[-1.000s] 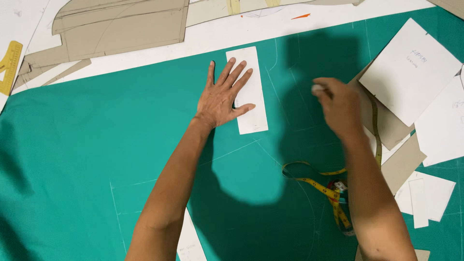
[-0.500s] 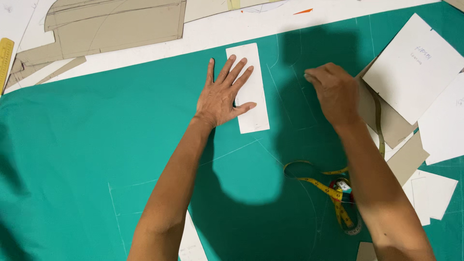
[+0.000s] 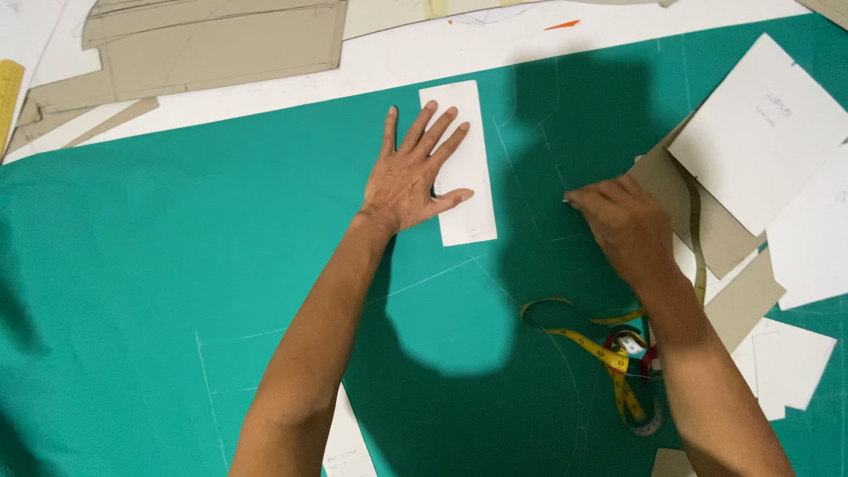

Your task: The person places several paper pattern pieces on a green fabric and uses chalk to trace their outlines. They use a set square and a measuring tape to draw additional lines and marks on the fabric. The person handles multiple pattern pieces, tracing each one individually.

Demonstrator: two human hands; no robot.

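Head view showed the left hand [image 3: 413,177] spread flat, pinning a white card template [image 3: 459,163] on green fabric [image 3: 177,283]; the right hand [image 3: 623,225] was closed, apparently pinching something unseen; marking the card's outline seemed underway

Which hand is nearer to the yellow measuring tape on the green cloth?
Right. The right hand is just above the yellow measuring tape; the left hand rests farther away, flat on the white paper strip.

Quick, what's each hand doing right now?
Left hand: open, flat, pressing the white paper strip on the green fabric.
Right hand: closed, fingertips on the fabric; anything held cannot be told.
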